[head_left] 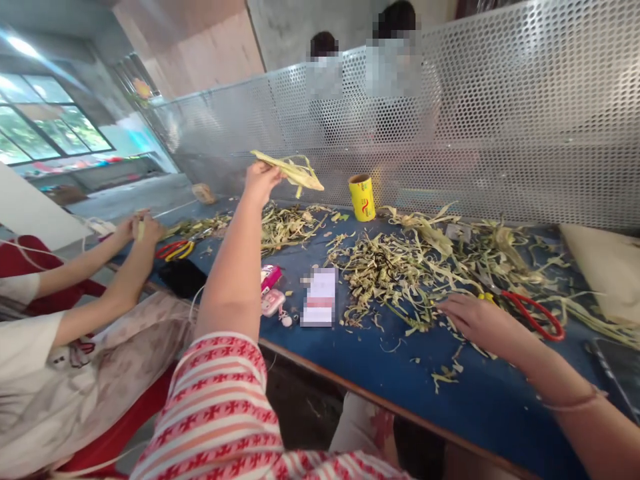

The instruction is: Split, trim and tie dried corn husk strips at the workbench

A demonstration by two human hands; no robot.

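My left hand (263, 181) is raised over the far side of the table, its fingers closed on a small bunch of pale yellow-green dried leaf strips (295, 172). Lower on the right, my right hand (470, 320) lies palm down with fingers stretched out towards a pile of shredded dried leaves (380, 267). Whether its fingertips touch the pile is unclear. Just beyond that hand rest scissors (537, 317) with red and yellow handles, partly hidden by it.
A yellow tube roll (362, 199) stands by the perforated metal screen (510, 120). A phone (320, 300) and pink earphone case (273, 303) lie on the blue tabletop (400, 380). At left, a co-worker's hands (145, 227) are near other scissors (175, 251). Brown paper (605, 267) is at right.
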